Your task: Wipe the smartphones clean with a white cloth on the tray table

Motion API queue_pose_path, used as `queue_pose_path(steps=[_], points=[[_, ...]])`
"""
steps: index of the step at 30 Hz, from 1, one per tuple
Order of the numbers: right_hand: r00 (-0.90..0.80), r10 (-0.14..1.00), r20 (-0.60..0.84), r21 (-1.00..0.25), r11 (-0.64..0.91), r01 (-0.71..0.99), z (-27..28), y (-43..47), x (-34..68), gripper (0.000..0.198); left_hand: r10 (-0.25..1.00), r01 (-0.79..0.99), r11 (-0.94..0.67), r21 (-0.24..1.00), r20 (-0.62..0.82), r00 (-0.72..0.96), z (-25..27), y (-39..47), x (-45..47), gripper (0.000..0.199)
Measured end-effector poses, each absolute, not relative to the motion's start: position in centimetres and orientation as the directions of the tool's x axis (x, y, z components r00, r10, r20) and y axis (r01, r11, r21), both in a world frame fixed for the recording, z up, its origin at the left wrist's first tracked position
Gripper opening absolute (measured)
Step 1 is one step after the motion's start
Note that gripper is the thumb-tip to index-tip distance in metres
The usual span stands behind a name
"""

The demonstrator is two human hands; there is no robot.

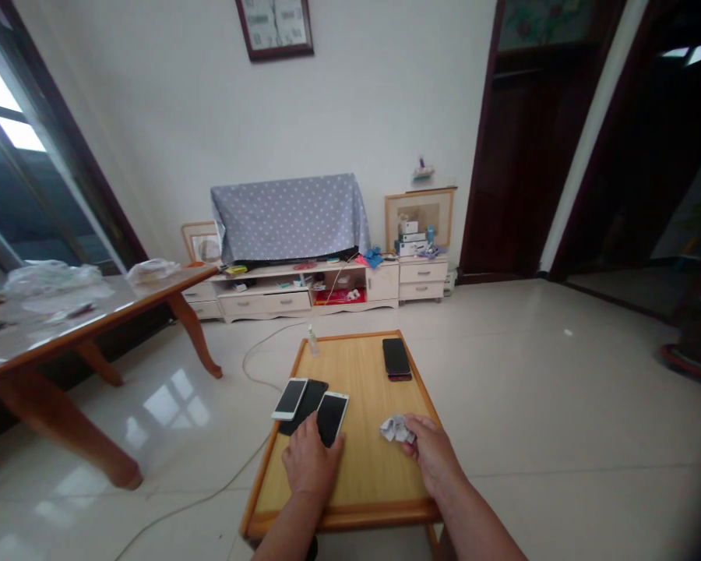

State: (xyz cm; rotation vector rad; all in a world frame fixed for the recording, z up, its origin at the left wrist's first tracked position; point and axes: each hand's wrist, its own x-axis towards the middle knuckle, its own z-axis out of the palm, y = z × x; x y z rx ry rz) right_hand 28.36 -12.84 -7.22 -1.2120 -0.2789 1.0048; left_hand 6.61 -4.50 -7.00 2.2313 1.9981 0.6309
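Note:
On a small wooden table [365, 467], my left hand [312, 463] grips the lower end of a white-framed smartphone [334, 417], thumb on its right edge and fingers at its left. My right hand [429, 452] pinches a crumpled grey-white cloth or tissue [396, 428] above the table's right side. Left of the gripped phone, a second white smartphone [290, 398] overlaps a flat black device [308, 405]. A dark smartphone [396, 356] lies near the far right corner, with a reddish edge beneath it. A small clear spray bottle [312, 343] stands at the far left corner.
A larger wooden table [122, 300] with plastic bags [52, 276] stands to the left. A pale cable [227, 479] runs over the tiled floor beside the small table. Against the wall, a low white cabinet [269, 304] carries a cloth-covered object [292, 218].

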Motion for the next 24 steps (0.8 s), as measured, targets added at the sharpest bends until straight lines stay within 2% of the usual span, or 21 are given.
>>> queue_pose_path(steps=[4,12,18,24], points=[[0.549,0.778,-0.305,-0.884,-0.017,-0.466,-7.3,-13.1,27.4,0.035,0.974,0.942,-0.107,0.318,0.222,0.036,-7.1,-5.3,5.7,0.071],[0.546,0.790,-0.280,-0.911,-0.039,-0.411,-7.4,-13.4,26.4,0.034,0.965,0.939,-0.173,0.298,0.241,0.102,-7.4,-5.0,5.3,0.053],[0.544,0.788,-0.289,-0.906,-0.041,-0.421,-7.5,-13.4,26.6,0.036,0.960,0.917,-0.249,0.311,0.203,0.192,-7.5,-5.2,5.6,0.059],[0.558,0.777,-0.291,-0.911,-0.046,-0.411,-7.4,-13.4,27.0,0.034,0.940,0.874,-0.315,0.371,0.252,0.231,-8.3,-5.0,6.2,0.062]])
